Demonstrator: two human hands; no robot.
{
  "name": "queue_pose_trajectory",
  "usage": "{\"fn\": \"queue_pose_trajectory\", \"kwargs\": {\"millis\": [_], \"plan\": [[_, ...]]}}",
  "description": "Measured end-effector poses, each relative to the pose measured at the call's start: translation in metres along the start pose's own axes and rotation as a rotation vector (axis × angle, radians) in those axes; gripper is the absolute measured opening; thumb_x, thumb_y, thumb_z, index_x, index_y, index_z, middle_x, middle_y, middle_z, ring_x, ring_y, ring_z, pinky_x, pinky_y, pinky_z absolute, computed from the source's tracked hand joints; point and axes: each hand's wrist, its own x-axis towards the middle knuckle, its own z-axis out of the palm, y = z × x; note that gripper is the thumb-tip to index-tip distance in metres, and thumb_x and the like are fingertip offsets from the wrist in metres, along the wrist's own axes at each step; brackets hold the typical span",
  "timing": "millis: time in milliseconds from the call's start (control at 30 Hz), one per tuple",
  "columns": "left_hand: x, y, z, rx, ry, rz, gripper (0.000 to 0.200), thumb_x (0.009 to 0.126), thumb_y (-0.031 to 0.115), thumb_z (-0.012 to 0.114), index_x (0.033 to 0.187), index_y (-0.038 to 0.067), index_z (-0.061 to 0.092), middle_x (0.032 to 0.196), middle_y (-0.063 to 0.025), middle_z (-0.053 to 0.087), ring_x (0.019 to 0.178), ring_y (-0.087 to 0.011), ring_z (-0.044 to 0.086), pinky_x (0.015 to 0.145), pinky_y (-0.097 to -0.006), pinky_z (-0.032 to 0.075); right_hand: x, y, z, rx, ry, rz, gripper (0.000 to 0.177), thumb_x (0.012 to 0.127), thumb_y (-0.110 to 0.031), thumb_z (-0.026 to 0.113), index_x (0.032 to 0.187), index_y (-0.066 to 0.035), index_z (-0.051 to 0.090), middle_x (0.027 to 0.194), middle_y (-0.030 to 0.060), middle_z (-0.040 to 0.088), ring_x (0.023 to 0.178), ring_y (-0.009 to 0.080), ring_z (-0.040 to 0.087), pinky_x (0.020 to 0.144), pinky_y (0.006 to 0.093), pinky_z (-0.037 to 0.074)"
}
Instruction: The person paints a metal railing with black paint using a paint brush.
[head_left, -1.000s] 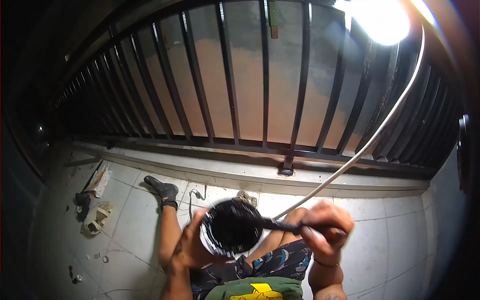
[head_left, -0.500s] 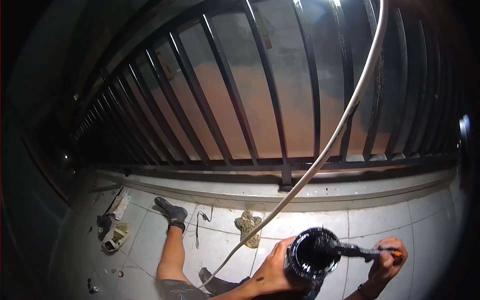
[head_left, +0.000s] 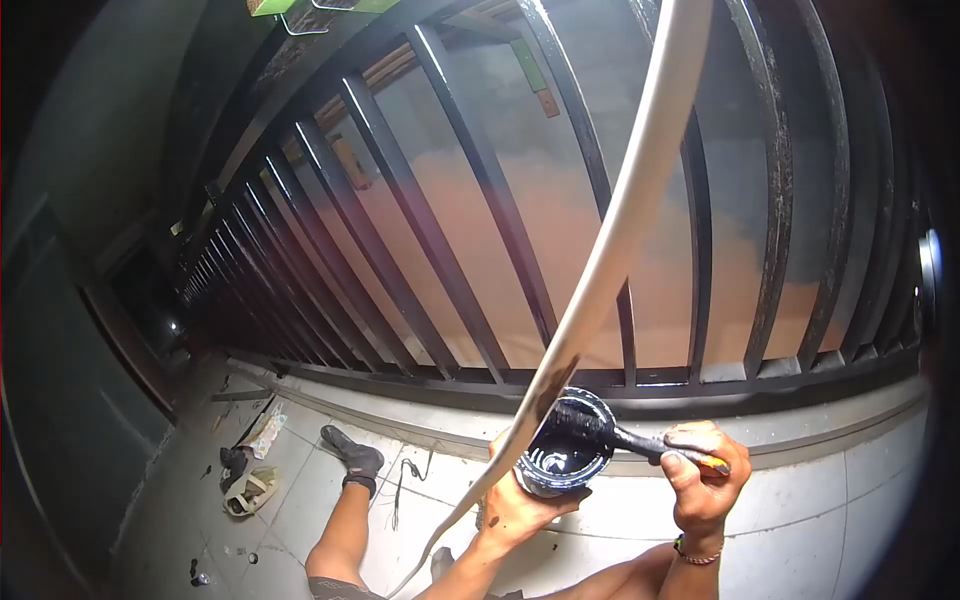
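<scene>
My left hand (head_left: 520,508) is wrapped round a can of black paint (head_left: 562,468), holding it up above the tiled floor near the railing. Wet black paint shines inside the can and coats its rim. In my right hand (head_left: 703,470) is a paintbrush (head_left: 640,441), gripped by its dark handle with a yellow-orange end. The brush lies nearly level across the can's right rim, its black-coated bristles over the can's mouth. A pale cable or hose (head_left: 612,240) passes in front of the can's left edge and hides part of it.
A black metal railing (head_left: 490,190) stands ahead on a low pale ledge (head_left: 770,430). My shod foot (head_left: 352,452) rests on the white tiles (head_left: 620,522). A light-coloured bag (head_left: 250,490) and small items lie at left. A dark door (head_left: 60,400) stands far left.
Both hands, with the can and brush, appear higher and further left in view, closer to the railing. The camera view has shifted, and the hose now crosses the can's edge.
</scene>
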Motion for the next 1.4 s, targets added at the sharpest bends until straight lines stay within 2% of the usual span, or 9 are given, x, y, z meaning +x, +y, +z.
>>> {"fn": "queue_pose_trajectory", "kwargs": {"millis": [233,367,433,533,767,833,967,1167,1400], "plan": [[0.010,-0.001,-0.001,-0.099,0.090,-0.103,0.091,0.046,0.010,0.093,0.119,0.001,0.040,0.112,-0.0131,0.059,0.101,-0.0226,0.061,0.091,-0.0349,0.050,0.007,0.012,0.019,0.200,0.167,0.103,0.020,0.077,-0.009,0.072,0.087,0.006,0.065,0.079,0.0107,0.066,0.065,0.0131,0.061,0.059,0.0221,0.048],[0.015,0.004,-0.005,0.048,0.130,-0.070,0.091,0.047,0.011,0.093,0.120,0.001,0.040,0.113,-0.0129,0.058,0.104,-0.0223,0.060,0.093,-0.0351,0.049,0.007,0.022,0.030,0.078,0.037,0.046,0.016,0.079,-0.005,0.068,0.090,0.006,0.064,0.078,0.0102,0.066,0.066,0.0118,0.061,0.060,0.0230,0.050],[0.015,0.003,-0.007,-0.027,0.126,-0.177,0.093,0.047,0.011,0.093,0.122,0.001,0.040,0.115,-0.0131,0.057,0.106,-0.0225,0.059,0.095,-0.0357,0.047,0.008,0.021,0.038,0.230,0.167,0.170,0.016,0.078,-0.005,0.069,0.089,0.006,0.064,0.078,0.0095,0.066,0.066,0.0132,0.062,0.060,0.0234,0.050],[0.018,-0.003,-0.012,0.096,0.153,-0.012,0.095,0.048,0.012,0.093,0.125,0.002,0.039,0.114,-0.0125,0.058,0.104,-0.0228,0.060,0.093,-0.0359,0.049,0.009,0.026,0.046,0.218,0.069,0.110,0.014,0.080,-0.004,0.067,0.089,0.006,0.063,0.078,0.0094,0.066,0.066,0.0128,0.062,0.061,0.0233,0.050],[0.024,-0.002,-0.018,0.102,0.160,0.034,0.091,0.049,0.012,0.093,0.123,0.003,0.041,0.112,-0.0126,0.061,0.101,-0.0224,0.063,0.091,-0.0355,0.050,0.004,0.029,0.053,0.220,0.012,0.110,0.012,0.081,-0.002,0.065,0.090,0.007,0.062,0.079,0.0097,0.066,0.068,0.0141,0.064,0.063,0.0247,0.053],[0.029,-0.015,-0.022,0.111,0.162,0.111,0.095,0.050,0.014,0.092,0.129,0.002,0.040,0.119,-0.0166,0.058,0.107,-0.0271,0.060,0.094,-0.0378,0.049,0.005,0.029,0.056,0.397,0.213,0.132,0.013,0.081,-0.002,0.065,0.090,0.008,0.062,0.081,0.0104,0.066,0.068,0.0147,0.064,0.064,0.0258,0.054],[0.036,-0.013,-0.020,0.136,0.153,0.132,0.098,0.049,0.014,0.092,0.130,0.002,0.037,0.117,-0.0171,0.058,0.107,-0.0278,0.060,0.094,-0.0377,0.048,0.005,0.030,0.053,0.262,0.115,0.110,0.018,0.084,-0.008,0.065,0.091,0.008,0.061,0.080,0.0105,0.065,0.067,0.0148,0.064,0.063,0.0254,0.054],[0.052,-0.004,-0.016,0.100,0.125,0.173,0.096,0.050,0.016,0.092,0.128,0.001,0.038,0.117,-0.0163,0.057,0.106,-0.0269,0.060,0.094,-0.0383,0.047,0.016,0.033,0.054,0.438,0.327,0.196,0.016,0.089,-0.007,0.059,0.093,0.008,0.060,0.079,0.0103,0.064,0.066,0.0151,0.064,0.061,0.0256,0.056],[0.079,0.029,-0.005,0.092,0.219,0.243,0.087,0.048,0.012,0.091,0.121,0.004,0.044,0.113,-0.0103,0.058,0.104,-0.0214,0.058,0.094,-0.0360,0.047,0.070,0.024,0.063,0.910,0.659,0.319,0.016,0.090,-0.010,0.058,0.096,0.005,0.059,0.087,0.0128,0.064,0.072,0.0214,0.068,0.066,0.0277,0.060]]}}
